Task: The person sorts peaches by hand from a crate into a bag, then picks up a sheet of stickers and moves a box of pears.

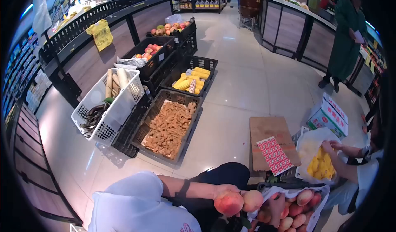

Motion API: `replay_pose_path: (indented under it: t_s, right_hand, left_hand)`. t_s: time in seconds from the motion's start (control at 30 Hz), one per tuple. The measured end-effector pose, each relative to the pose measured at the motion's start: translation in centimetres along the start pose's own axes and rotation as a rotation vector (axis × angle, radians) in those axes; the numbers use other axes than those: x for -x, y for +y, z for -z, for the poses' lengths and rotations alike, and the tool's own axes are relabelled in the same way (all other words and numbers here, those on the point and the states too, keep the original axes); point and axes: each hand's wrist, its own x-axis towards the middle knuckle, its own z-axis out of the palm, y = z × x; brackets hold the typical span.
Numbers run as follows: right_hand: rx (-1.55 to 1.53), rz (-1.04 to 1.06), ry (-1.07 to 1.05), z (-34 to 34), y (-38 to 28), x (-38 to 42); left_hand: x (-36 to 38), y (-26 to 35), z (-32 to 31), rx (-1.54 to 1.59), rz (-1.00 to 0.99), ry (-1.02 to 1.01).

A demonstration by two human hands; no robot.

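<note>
My left hand (227, 189) is closed around peaches, its arm stretched across my body. A large red-and-pink peach (228, 203) sits at the fingers, and a paler peach (253, 201) is right beside it. My right hand (275, 206), with a dark band at the wrist, reaches down among the peaches (295, 209) in a crate lined with a white bag (324, 199). Its fingers are shaded and partly hidden, so whether they grip a peach does not show.
A person's hands (330, 145) are at a bag of yellow fruit (321, 166) on my right. Flattened cardboard (264, 129) and a printed carton (328, 116) lie ahead. Left stand crates of ginger (167, 129), corn (192, 79) and vegetables (113, 83). Another person (346, 38) stands back right.
</note>
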Motion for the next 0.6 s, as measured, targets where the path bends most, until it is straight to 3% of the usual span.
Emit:
replay_pose_path:
  t_s: [0.07, 0.1, 0.17, 0.23, 0.3, 0.4, 0.43, 0.5, 0.6]
  right_hand:
    - [-0.004, -0.138, 0.026, 4.2, -5.7, 2.2]
    - [-0.057, -0.151, 0.051, 4.4, -4.4, 2.3]
    - [-0.335, -0.130, 0.049, 4.2, -1.6, 3.4]
    - [-0.702, -0.200, 0.048, 4.8, -1.6, 5.5]
    - [-1.007, -0.314, 0.099, 6.1, -1.0, 7.6]
    - [-1.154, -0.558, 0.194, 10.3, -0.7, 9.8]
    - [-1.322, -0.530, 0.235, 8.3, 3.7, 10.7]
    - [-1.600, -0.588, 0.255, 11.4, 0.6, 11.5]
    - [-1.886, -0.487, 0.206, 11.6, 2.4, 12.9]
  left_hand:
    - [-0.1, 0.0, 1.2, -0.021, -0.010, -0.110]
    - [0.4, 0.3, 2.1, -0.048, 0.010, -0.065]
    - [1.6, 0.5, 4.5, -0.035, 0.118, 0.032]
    - [2.2, 0.8, 4.1, 0.190, 0.284, 0.099]
    - [3.5, 0.6, 3.2, 0.137, 0.230, 0.191]
    - [3.5, 0.7, 3.3, 0.036, 0.170, 0.297]
    - [3.3, 0.6, 3.4, -0.040, 0.147, 0.303]
    - [3.1, 0.6, 3.6, -0.117, 0.125, 0.342]
    - [2.5, 0.3, 3.0, -0.145, 0.095, 0.414]
